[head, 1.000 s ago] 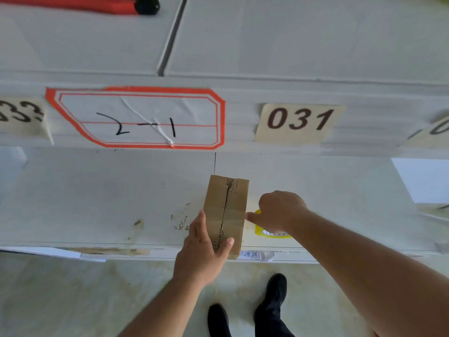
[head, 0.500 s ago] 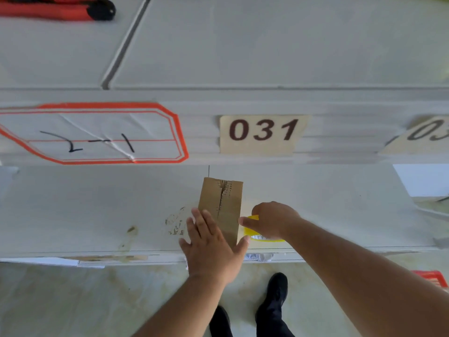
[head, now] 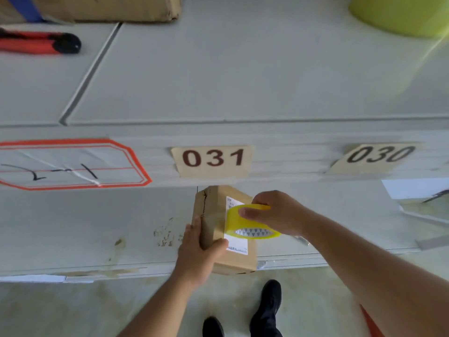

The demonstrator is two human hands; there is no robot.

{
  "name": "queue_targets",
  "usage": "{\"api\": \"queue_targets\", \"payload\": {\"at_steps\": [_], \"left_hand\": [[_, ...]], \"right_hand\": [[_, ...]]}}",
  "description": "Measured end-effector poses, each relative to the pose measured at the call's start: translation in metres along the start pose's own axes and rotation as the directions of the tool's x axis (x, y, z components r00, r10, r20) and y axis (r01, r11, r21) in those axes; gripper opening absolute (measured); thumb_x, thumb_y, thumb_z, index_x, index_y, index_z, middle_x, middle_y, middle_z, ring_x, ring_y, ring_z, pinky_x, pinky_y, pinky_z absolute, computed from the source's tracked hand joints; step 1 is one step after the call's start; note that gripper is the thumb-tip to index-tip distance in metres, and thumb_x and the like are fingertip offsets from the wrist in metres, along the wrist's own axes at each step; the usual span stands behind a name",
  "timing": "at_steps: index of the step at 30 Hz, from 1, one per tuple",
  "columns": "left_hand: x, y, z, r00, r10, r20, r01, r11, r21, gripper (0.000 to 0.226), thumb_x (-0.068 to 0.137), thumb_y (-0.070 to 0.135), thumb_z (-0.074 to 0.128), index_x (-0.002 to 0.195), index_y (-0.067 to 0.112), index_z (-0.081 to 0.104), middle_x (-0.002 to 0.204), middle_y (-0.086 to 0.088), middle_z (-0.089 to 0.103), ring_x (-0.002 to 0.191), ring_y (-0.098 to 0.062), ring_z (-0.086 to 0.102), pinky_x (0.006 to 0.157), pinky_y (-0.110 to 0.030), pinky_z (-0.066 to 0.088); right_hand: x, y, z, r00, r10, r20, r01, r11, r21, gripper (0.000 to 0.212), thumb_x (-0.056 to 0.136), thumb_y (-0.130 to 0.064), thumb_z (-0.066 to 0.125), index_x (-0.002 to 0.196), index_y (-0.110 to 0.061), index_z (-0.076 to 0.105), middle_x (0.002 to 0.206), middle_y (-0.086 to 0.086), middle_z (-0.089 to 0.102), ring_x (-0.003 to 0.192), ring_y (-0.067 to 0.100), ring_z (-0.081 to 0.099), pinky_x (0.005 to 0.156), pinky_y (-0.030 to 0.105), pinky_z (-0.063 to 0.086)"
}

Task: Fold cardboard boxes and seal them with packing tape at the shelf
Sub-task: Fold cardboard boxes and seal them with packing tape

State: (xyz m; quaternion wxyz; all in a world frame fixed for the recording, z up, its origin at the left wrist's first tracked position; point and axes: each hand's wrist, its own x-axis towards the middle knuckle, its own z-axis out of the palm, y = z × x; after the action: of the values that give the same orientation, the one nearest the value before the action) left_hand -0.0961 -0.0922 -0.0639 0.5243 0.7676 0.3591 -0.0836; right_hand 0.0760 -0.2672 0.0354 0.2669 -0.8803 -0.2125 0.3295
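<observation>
Box (head: 213,229): long axis runs away from the person, tipped, label face up.
Left hand (head: 196,249): grips its near-left edge.
Right hand (head: 277,212): pinches tape roll (head: 250,222) over the label.

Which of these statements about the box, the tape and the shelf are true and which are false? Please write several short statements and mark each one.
1. The left hand grips the cardboard box. True.
2. The right hand holds a red tape roll. False: the tape roll is yellow.
3. The box carries a white label on the face that shows. True.
4. The tag directly above the box reads 030. False: that tag reads 031; the 030 tag is further right.
5. The red cutter lies on the upper shelf, untouched. True.
6. The box stands on the floor. False: it rests on the lower shelf, at its front edge.
</observation>
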Motion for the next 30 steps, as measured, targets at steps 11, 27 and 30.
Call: {"api": "queue_targets", "payload": {"at_steps": [11,27,30], "left_hand": [[0.004,-0.023,0.0,1.0,0.004,0.026,-0.002,0.995,-0.103,0.054,0.092,0.039,0.075,0.137,0.045,0.047,0.112,0.02,0.071,0.103,0.005,0.065,0.083,-0.017,0.046],[0.001,-0.021,0.0,0.993,-0.017,0.117,0.039,0.982,-0.187,0.046,0.1,0.035,0.066,0.139,0.048,0.045,0.114,0.033,0.069,0.101,0.011,0.067,0.097,-0.039,0.053],[0.002,-0.021,0.0,0.992,-0.024,0.125,0.047,0.982,-0.18,0.047,0.1,0.037,0.066,0.14,0.049,0.045,0.117,0.032,0.069,0.102,0.011,0.066,0.101,-0.048,0.054]], "right_hand": [[0.024,-0.063,0.07,0.999,-0.036,0.037,0.042,0.979,-0.199,0.073,0.076,-0.088,0.057,0.119,-0.03,0.067,0.092,-0.012,0.065,0.094,0.018,0.064,0.071,0.032,0.044],[0.015,0.056,0.011,0.991,0.124,-0.054,-0.132,0.808,-0.575,0.072,0.072,-0.092,0.046,0.084,-0.024,0.067,0.081,-0.009,0.067,0.08,0.012,0.062,0.073,0.03,0.049],[0.015,0.061,0.015,0.988,0.142,-0.056,-0.149,0.807,-0.571,0.07,0.074,-0.091,0.047,0.085,-0.026,0.067,0.08,-0.01,0.066,0.08,0.011,0.061,0.069,0.03,0.045]]}}
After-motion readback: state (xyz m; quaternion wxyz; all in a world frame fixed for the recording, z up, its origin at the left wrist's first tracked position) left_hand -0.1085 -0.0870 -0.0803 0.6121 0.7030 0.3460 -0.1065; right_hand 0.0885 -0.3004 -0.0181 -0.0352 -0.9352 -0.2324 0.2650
